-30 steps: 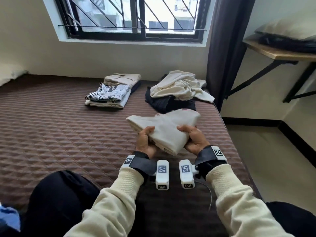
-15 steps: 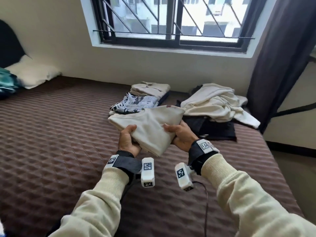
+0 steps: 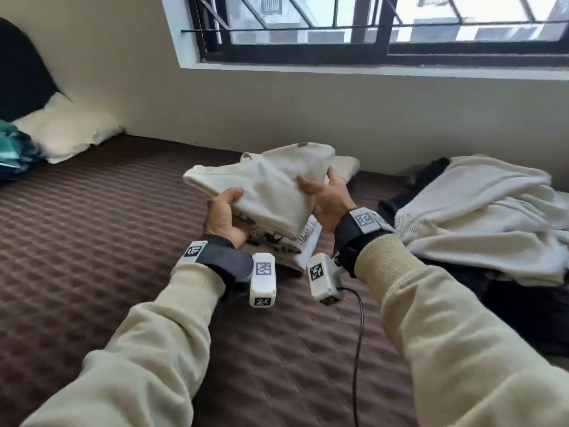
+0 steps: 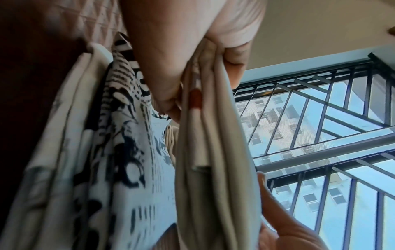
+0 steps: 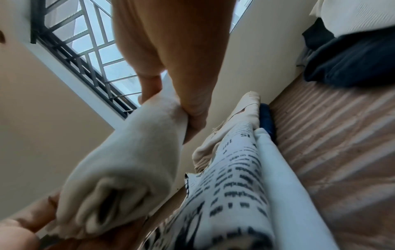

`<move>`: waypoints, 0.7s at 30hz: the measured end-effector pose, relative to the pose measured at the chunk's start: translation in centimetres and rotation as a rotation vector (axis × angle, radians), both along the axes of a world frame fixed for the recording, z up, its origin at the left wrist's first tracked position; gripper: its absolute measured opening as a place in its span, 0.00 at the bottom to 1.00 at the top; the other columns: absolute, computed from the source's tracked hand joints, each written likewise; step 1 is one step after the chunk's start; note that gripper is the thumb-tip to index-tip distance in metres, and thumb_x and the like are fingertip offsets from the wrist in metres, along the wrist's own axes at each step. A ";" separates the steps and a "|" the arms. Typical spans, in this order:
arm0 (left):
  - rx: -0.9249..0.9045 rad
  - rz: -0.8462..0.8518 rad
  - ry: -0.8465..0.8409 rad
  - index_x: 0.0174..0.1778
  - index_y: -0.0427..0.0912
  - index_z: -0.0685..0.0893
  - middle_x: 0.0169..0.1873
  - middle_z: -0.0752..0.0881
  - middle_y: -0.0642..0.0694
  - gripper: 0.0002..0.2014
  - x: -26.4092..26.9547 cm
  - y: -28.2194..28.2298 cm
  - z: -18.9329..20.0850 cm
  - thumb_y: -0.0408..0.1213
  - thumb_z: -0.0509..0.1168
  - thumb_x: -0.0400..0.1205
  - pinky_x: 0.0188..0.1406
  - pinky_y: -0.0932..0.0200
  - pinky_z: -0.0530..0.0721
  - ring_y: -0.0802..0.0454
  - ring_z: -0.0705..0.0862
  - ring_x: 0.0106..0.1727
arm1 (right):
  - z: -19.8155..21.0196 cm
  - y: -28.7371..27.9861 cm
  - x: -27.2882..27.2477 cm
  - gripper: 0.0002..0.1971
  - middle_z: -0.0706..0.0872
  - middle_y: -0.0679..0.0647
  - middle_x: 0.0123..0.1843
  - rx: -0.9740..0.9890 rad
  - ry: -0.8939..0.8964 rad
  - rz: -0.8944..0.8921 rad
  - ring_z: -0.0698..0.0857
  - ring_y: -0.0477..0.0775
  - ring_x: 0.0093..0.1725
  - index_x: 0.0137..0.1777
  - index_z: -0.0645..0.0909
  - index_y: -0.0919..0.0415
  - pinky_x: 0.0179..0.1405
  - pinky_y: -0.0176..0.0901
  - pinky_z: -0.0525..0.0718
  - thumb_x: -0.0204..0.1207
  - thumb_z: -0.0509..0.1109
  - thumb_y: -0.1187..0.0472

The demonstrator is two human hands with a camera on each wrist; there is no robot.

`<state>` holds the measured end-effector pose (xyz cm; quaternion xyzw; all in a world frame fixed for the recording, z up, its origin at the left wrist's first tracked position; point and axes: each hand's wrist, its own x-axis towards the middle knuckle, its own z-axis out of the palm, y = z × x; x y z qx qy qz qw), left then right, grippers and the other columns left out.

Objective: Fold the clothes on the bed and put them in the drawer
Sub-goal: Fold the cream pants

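Note:
A folded cream garment (image 3: pixel 271 186) (image 4: pixel 211 152) (image 5: pixel 128 160) hangs in the air between both hands, just above a stack of folded clothes. My left hand (image 3: pixel 224 214) (image 4: pixel 192 55) grips its near left edge, thumb on top. My right hand (image 3: pixel 323 192) (image 5: pixel 179 79) grips its right edge, thumb over the cloth. The stack's top piece is a black-and-white printed shirt (image 3: pixel 277 241) (image 4: pixel 132 152) (image 5: pixel 230 186), mostly hidden under the held garment. An unfolded heap of a cream garment (image 3: pixel 480 211) on dark clothes (image 3: pixel 523 306) lies on the bed to the right.
The brown quilted bed (image 3: pixel 92 257) stretches left and toward me. A white pillow (image 3: pixel 64 127) and a teal cloth (image 3: pixel 12 149) lie at the far left. The wall and a barred window (image 3: pixel 369 26) stand right behind the stack. No drawer is in view.
Both hands have carried the folded cream garment forward, away from me, from above the open bed to just over the folded stack. The grip is the same.

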<state>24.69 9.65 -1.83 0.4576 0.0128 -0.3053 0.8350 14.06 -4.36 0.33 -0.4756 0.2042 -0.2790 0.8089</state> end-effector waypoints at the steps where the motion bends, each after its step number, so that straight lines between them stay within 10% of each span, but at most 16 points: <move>1: 0.043 -0.018 -0.009 0.49 0.41 0.83 0.45 0.88 0.42 0.07 1.2 -0.8 -0.6 0.33 0.66 0.76 0.51 0.49 0.86 0.45 0.86 0.42 | -0.3 -0.7 1.1 0.27 0.85 0.64 0.60 -0.009 0.006 -0.007 0.87 0.61 0.55 0.70 0.72 0.62 0.52 0.55 0.89 0.74 0.71 0.79; 4: 0.203 -0.034 0.018 0.58 0.38 0.83 0.55 0.88 0.38 0.14 3.8 -1.9 -3.8 0.32 0.69 0.77 0.56 0.47 0.84 0.42 0.86 0.48 | -3.5 -2.0 3.1 0.28 0.84 0.67 0.64 -0.045 0.139 0.008 0.85 0.65 0.61 0.70 0.73 0.69 0.62 0.63 0.84 0.70 0.69 0.84; 8: 0.279 -0.017 0.045 0.68 0.39 0.78 0.58 0.88 0.41 0.22 4.3 -2.0 -7.4 0.31 0.70 0.77 0.31 0.57 0.88 0.44 0.88 0.55 | -6.7 -2.3 3.1 0.24 0.85 0.66 0.64 -0.046 0.194 0.019 0.85 0.65 0.62 0.69 0.75 0.73 0.65 0.61 0.83 0.72 0.69 0.80; 11: 0.243 -0.019 0.036 0.71 0.40 0.77 0.61 0.87 0.41 0.26 4.0 -1.7 -7.4 0.32 0.71 0.76 0.32 0.57 0.87 0.44 0.87 0.57 | -6.3 -2.1 2.6 0.23 0.85 0.65 0.64 -0.070 0.196 -0.005 0.85 0.64 0.63 0.69 0.75 0.72 0.66 0.61 0.82 0.73 0.70 0.78; 14: 0.306 0.018 0.019 0.67 0.38 0.77 0.48 0.87 0.42 0.19 2.9 -0.9 -6.0 0.31 0.68 0.80 0.31 0.53 0.85 0.47 0.86 0.45 | -5.5 -1.2 1.2 0.22 0.86 0.63 0.62 -0.156 0.279 -0.023 0.86 0.62 0.60 0.68 0.77 0.68 0.64 0.60 0.83 0.74 0.71 0.75; 18: 0.517 -0.040 -0.028 0.72 0.40 0.74 0.45 0.84 0.46 0.19 -0.4 1.1 -4.0 0.33 0.61 0.84 0.48 0.52 0.84 0.45 0.86 0.52 | -3.8 0.8 -3.1 0.20 0.81 0.61 0.37 -0.138 0.390 -0.062 0.81 0.51 0.26 0.71 0.69 0.63 0.22 0.36 0.80 0.81 0.60 0.77; 21: 0.655 -0.009 -0.080 0.61 0.43 0.76 0.41 0.81 0.46 0.10 -4.0 1.9 -3.3 0.34 0.58 0.85 0.33 0.57 0.78 0.50 0.81 0.35 | -2.9 2.0 -7.5 0.15 0.77 0.62 0.32 -0.180 0.441 -0.022 0.76 0.49 0.18 0.66 0.71 0.73 0.15 0.33 0.73 0.80 0.60 0.78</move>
